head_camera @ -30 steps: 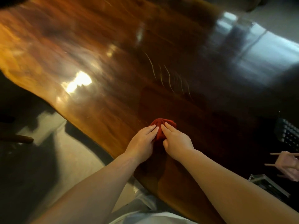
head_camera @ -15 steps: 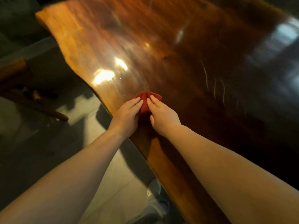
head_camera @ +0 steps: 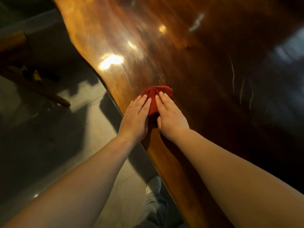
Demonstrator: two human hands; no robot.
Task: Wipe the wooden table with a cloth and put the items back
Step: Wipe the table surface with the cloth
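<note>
A bunched red cloth [head_camera: 155, 94] lies on the glossy wooden table [head_camera: 189, 60], close to its wavy left edge. My left hand [head_camera: 135, 118] and my right hand [head_camera: 171, 116] press flat on the cloth side by side, fingers together and pointing away from me. Most of the cloth is hidden under my palms; only its far end shows past the fingertips. The heel of my left hand overhangs the table's edge.
Left of the table's edge is a shiny grey floor [head_camera: 41, 145]. A wooden chair or bench leg [head_camera: 37, 89] slants across it at the left. My trouser leg [head_camera: 154, 203] shows below, beside the table's edge.
Both hands have slid the cloth leftward along the table to its wavy edge. The view has turned left, so the items at the right are out of sight.
</note>
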